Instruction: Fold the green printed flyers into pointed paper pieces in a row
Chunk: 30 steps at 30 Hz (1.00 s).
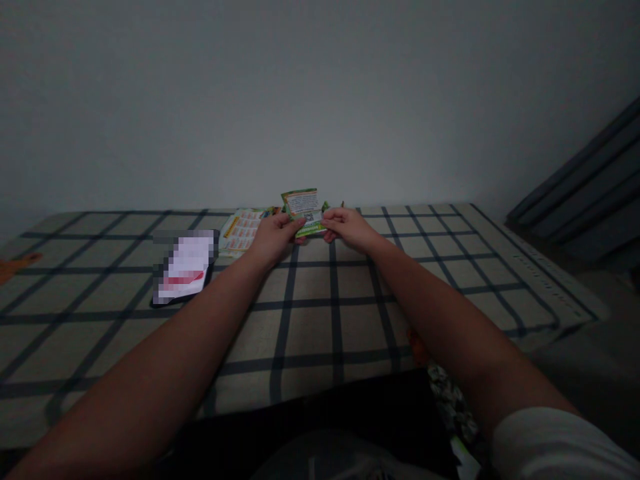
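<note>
Both my hands hold a small green printed packet (304, 204) above the far part of the table, tilted so its text and a QR code face me. My left hand (277, 235) pinches its lower left edge, thumb on the front. At the lower right edge my right hand (347, 227) grips it the same way. Fingers behind the packet are partly hidden. Just behind my left hand lies a printed sheet (239, 233) with a yellow heading and rows of reddish boxes. Small green bits (325, 207) show behind my right hand.
A checked cloth (310, 320) covers the table, which meets a plain wall (320, 100). A phone (187, 267) with a lit, blurred screen lies left of my left forearm. Something orange (17, 265) is at the far left. The table's right edge drops off near grey panels (585, 167).
</note>
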Each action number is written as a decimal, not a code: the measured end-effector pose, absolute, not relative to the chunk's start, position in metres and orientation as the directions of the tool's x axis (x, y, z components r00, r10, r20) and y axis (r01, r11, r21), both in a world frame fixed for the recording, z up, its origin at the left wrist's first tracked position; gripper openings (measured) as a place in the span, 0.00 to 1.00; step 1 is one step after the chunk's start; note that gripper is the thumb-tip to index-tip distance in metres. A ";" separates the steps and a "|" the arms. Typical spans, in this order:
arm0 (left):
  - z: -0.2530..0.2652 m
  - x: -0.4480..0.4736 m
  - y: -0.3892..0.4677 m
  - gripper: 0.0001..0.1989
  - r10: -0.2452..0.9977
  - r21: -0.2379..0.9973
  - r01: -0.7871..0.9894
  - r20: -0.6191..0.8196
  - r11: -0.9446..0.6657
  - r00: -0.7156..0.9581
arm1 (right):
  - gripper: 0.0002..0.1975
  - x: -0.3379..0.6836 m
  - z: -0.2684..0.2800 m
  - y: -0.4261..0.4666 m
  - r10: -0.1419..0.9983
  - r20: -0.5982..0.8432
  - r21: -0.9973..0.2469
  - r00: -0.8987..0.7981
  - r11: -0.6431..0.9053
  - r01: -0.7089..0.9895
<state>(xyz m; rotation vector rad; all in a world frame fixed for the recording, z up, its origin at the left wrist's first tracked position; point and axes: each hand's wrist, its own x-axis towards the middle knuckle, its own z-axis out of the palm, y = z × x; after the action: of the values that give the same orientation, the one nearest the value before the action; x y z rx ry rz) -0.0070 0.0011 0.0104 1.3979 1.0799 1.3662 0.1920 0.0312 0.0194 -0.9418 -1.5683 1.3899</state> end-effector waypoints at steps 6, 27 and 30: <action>0.007 -0.007 0.003 0.20 0.969 0.969 0.002 0.248 -0.248 0.010 | 0.06 0.191 0.017 0.033 0.920 0.124 -0.991 -0.371 0.133 -0.002; 0.005 -0.004 0.002 0.21 0.970 0.982 -0.143 0.147 -0.120 0.193 | 0.03 0.194 0.018 0.035 0.935 0.141 -0.990 -0.326 0.133 -0.048; 0.002 -0.004 0.003 0.20 0.967 0.985 -0.149 0.121 -0.089 0.223 | 0.05 0.195 0.019 0.035 0.941 0.140 -0.989 -0.307 0.147 -0.003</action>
<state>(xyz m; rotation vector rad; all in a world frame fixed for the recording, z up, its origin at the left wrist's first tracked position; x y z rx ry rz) -0.0038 0.0029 0.0016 1.2844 0.8845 1.1725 0.1948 0.0353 0.0192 -0.9504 -1.5146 1.3089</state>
